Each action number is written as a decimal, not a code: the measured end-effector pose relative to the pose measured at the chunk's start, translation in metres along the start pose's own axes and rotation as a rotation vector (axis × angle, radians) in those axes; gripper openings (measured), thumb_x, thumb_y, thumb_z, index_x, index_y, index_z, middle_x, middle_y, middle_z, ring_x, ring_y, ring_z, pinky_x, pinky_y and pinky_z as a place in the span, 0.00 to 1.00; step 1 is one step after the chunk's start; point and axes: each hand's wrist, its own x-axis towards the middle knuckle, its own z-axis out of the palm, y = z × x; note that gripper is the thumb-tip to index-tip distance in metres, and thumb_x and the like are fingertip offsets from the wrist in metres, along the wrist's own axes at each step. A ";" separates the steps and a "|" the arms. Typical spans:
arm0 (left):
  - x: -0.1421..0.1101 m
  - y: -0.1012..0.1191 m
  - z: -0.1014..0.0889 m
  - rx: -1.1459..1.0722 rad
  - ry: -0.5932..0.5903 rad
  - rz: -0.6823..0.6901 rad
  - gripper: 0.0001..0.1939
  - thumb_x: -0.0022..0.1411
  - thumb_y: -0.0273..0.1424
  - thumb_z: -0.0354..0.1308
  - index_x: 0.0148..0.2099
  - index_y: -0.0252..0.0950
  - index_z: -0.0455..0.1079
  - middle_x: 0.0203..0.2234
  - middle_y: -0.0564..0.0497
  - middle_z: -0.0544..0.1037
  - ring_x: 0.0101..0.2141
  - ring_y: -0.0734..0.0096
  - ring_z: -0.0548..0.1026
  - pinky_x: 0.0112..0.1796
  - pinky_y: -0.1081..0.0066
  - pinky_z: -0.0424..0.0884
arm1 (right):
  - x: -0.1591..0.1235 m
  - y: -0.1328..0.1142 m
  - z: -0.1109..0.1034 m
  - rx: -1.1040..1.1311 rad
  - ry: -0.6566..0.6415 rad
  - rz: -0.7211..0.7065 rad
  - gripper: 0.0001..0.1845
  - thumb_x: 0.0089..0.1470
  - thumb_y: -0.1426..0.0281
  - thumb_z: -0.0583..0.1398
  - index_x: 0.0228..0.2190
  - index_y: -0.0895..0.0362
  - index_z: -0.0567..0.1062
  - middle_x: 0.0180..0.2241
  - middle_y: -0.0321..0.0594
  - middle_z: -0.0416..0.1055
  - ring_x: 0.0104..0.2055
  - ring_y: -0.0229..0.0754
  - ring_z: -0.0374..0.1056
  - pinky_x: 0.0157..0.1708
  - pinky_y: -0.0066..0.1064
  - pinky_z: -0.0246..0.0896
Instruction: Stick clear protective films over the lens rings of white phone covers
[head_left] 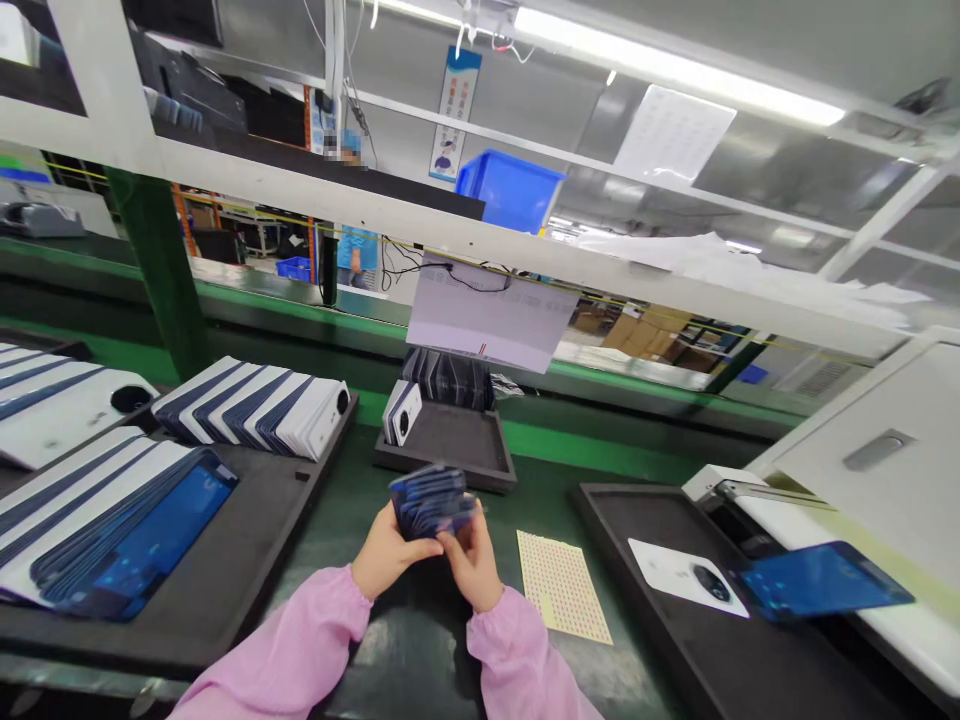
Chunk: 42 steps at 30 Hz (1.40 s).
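Observation:
Both hands meet over the dark green work surface (390,640), below the small black tray. A fanned stack of thin dark blue pieces (429,500), somewhat blurred, is between them. My left hand (391,552) is closed on the stack's left and lower edge, thumb in front. Around its right side my right hand (472,560) is closed, thumb pressing the lower edge. The pieces' exact kind does not show clearly. Just beyond, the small black tray (450,432) holds white phone back covers (403,412) and a row of dark, shiny pieces (450,378).
Left, black trays (247,530) hold rows of white and dark blue phone back covers (251,405). A yellow sticker sheet (564,585) lies right of my hands. Farther right, a black tray (637,520) holds a white cover (686,577), beside a white machine (885,450) and blue panel (829,580).

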 end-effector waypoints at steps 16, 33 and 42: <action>0.004 -0.022 0.001 0.312 0.135 0.136 0.38 0.48 0.35 0.64 0.60 0.38 0.54 0.56 0.41 0.64 0.57 0.54 0.61 0.56 0.56 0.54 | 0.005 -0.002 0.008 -0.199 -0.195 0.065 0.20 0.49 0.73 0.58 0.46 0.56 0.68 0.42 0.42 0.74 0.43 0.45 0.71 0.46 0.37 0.65; -0.002 -0.008 0.002 -0.242 0.013 -0.263 0.26 0.43 0.30 0.65 0.47 0.36 0.67 0.43 0.47 0.72 0.51 0.54 0.65 0.55 0.59 0.51 | -0.007 -0.029 0.022 -0.418 -0.263 -0.206 0.24 0.40 0.70 0.63 0.43 0.58 0.70 0.44 0.49 0.67 0.49 0.49 0.65 0.48 0.39 0.62; -0.002 0.014 -0.007 -0.741 -0.479 -0.543 0.31 0.43 0.34 0.52 0.53 0.35 0.64 0.32 0.48 0.73 0.32 0.65 0.70 0.39 0.55 0.66 | 0.033 -0.059 -0.017 -0.348 0.089 -0.076 0.05 0.51 0.71 0.58 0.33 0.56 0.72 0.35 0.43 0.70 0.38 0.42 0.68 0.34 0.34 0.66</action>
